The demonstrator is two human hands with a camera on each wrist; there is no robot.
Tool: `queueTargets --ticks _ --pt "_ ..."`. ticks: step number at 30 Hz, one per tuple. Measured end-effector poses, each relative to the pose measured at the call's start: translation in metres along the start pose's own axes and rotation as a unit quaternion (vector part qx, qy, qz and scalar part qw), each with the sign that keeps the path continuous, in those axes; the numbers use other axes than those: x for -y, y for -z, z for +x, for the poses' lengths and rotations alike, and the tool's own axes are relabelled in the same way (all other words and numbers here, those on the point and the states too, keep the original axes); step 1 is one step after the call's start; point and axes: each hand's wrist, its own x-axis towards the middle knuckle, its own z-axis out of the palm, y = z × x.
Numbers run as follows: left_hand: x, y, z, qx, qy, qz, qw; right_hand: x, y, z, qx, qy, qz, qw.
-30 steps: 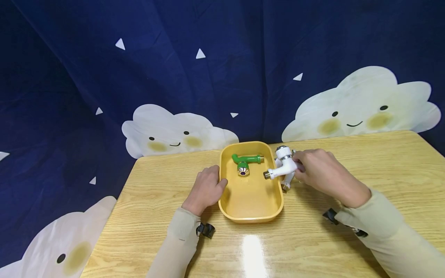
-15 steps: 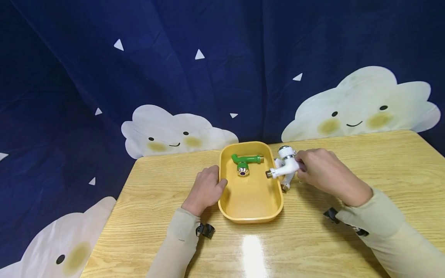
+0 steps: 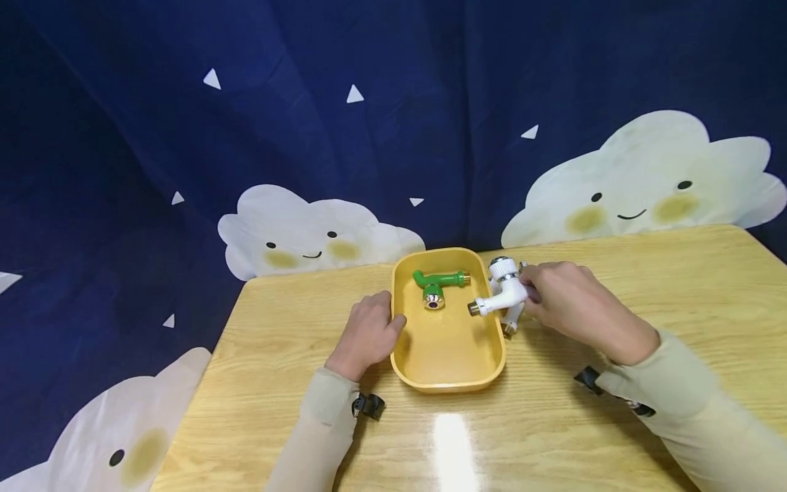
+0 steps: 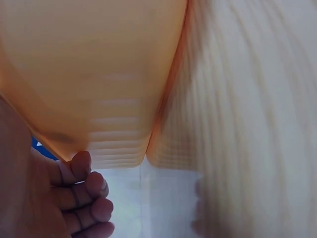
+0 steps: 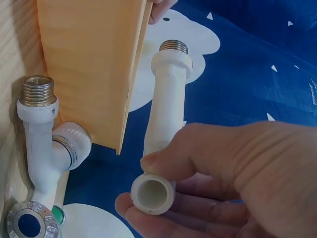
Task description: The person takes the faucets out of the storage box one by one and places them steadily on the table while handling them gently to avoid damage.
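My left hand (image 3: 369, 335) grips the left rim of a yellow plastic basin (image 3: 449, 352), thumb over the edge and fingers outside the wall. In the left wrist view, those fingertips (image 4: 94, 186) are curled beside the basin wall. A green tap (image 3: 444, 280) with a brass threaded end lies inside the basin, towards the back. Between thumb and fingers, my right hand (image 3: 574, 304) holds a white tap (image 3: 509, 294) above the right rim, threaded end pointing left. Below it, a second white tap (image 5: 37, 153) lies against the basin's outer right wall, partly hidden in the head view.
The basin stands on a wood-grain table (image 3: 289, 321) near its back edge. Behind hangs a dark blue curtain (image 3: 393, 123) with cloud faces and white triangles. Black straps (image 3: 369, 406) sit at both wrists.
The head view has shifted slightly. The white tap in my right hand moved a little right, then back left over the rim. My left hand keeps its hold on the basin.
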Motion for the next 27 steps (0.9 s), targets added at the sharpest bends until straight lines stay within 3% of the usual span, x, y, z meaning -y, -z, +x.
queueTargets --ticks 27 --pt "-0.001 0.000 -0.001 0.012 0.014 -0.005 0.9998 -0.008 -0.015 -0.026 -0.065 0.031 -0.017 0.997"
